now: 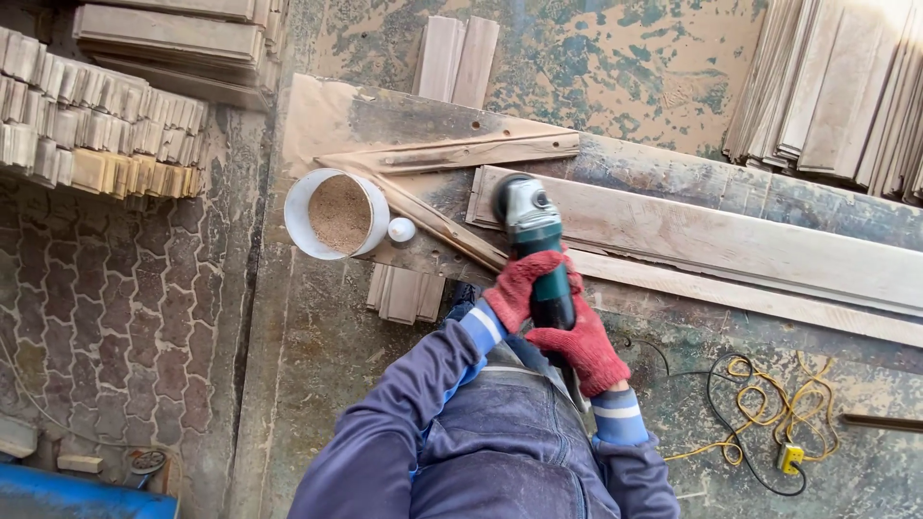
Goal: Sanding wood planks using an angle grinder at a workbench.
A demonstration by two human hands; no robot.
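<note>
Dusty workbench (pixel 336 317), plank (pixel 731 240), paved floor (pixel 125 298).

A rough woodworking yard: stacked wooden slats (pixel 106 125) far left and far right, long planks (pixel 731 240) on the dusty concrete floor (pixel 317 327), a bucket of sawdust (pixel 336 213).

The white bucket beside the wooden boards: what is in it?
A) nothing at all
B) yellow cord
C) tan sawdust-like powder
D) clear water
C: the white bucket shows a heap of tan, grainy, sawdust-like material inside, while the yellow cord lies on the floor far off to the side, near neither the bucket nor the angle grinder that both gloved hands grip.
</note>
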